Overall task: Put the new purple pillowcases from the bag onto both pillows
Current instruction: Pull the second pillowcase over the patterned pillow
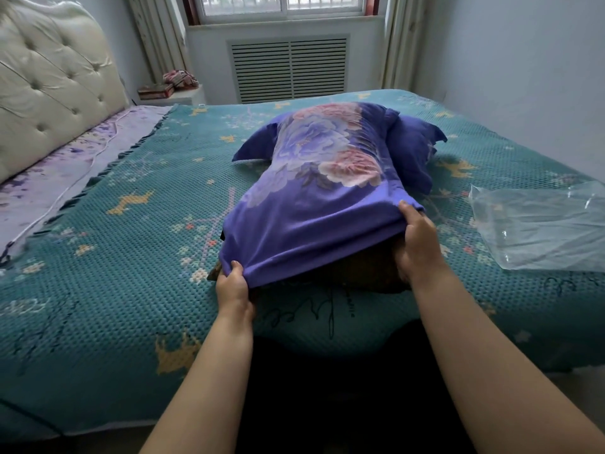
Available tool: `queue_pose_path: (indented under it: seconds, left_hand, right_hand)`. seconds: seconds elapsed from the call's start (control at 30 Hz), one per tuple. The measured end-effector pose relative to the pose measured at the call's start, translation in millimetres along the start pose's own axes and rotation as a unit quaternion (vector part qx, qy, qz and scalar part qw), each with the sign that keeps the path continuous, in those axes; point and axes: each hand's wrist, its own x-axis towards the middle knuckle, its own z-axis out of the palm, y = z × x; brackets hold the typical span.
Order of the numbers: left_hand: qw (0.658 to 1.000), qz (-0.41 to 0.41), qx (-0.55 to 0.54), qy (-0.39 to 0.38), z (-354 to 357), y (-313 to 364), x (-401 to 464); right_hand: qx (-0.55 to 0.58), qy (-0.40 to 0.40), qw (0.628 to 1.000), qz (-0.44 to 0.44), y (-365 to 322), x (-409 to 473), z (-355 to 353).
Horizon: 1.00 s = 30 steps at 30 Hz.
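Note:
A purple pillowcase [314, 191] with pink and lilac flowers covers most of a pillow lying on the bed. The pillow's dark brown end [363, 270] still shows under the open hem nearest me. My left hand [233, 286] pinches the hem at its left corner. My right hand [417, 244] grips the hem at its right side, thumb on top. Behind it lies a second purple-cased pillow [412, 149]. The clear plastic bag [540, 224] lies flat at the right.
The bed carries a teal knitted cover [114, 257] with flower patterns. A cream tufted headboard [49, 83] stands at the left, with a white cable [75, 185] on the sheet below it. A window and radiator grille [288, 68] are beyond the bed.

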Motion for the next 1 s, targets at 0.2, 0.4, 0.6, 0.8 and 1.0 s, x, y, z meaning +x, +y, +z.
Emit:
queue_pose_path:
  seconds: [0.2,0.4,0.6,0.8,1.0]
  left_hand:
    - [0.989,0.078,0.124,0.003,4,-1,-2]
    - [0.978,0.113,0.171,0.045,7,-3,1]
    - [0.985,0.103,0.133,0.028,10,-10,12]
    - [0.986,0.088,0.097,0.102,15,4,17]
    - [0.945,0.249,0.153,0.149,9,49,35]
  right_hand:
    - [-0.212,0.071,0.972,-0.071,2,-24,-26]
    - [-0.543,0.128,0.827,-0.066,0,-62,-69]
    - [-0.723,0.071,0.674,-0.129,-8,-54,-61]
    - [-0.697,-0.193,0.642,-0.253,28,-43,20]
    - [-0.782,-0.250,0.558,-0.116,69,-32,-22]
